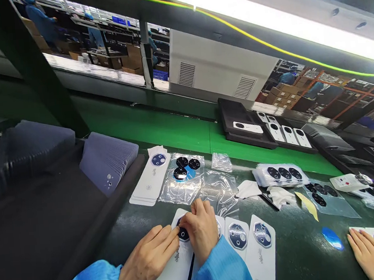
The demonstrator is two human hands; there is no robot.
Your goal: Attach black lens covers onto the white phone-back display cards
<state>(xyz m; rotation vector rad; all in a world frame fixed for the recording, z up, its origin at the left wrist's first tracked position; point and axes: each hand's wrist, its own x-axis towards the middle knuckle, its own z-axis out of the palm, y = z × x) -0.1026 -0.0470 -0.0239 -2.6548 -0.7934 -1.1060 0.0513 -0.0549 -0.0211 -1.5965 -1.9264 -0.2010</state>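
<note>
My left hand (151, 256) lies over a white phone back panel (167, 279), its fingers pressed together and their tips at the rim of a black round lens cover (183, 235). From the other side, my right hand (202, 229) pinches at the same lens cover, partly hiding it. Both sleeves are blue. Just right of my right hand, a white panel (237, 235) with a dark lens area lies partly behind my sleeve. Beside it is another white panel (262, 255). A clear plastic bag (181, 190) with several black lens covers lies beyond my hands.
Stacked white panels (149, 181) lie beyond my left hand. Farther left, grey-blue sheets (107, 159) stand in a black foam-lined box (52, 237). Crumpled white wipes (280, 196) and a blue film disc (332, 238) lie rightward. A co-worker's hands (373, 250) work at far right.
</note>
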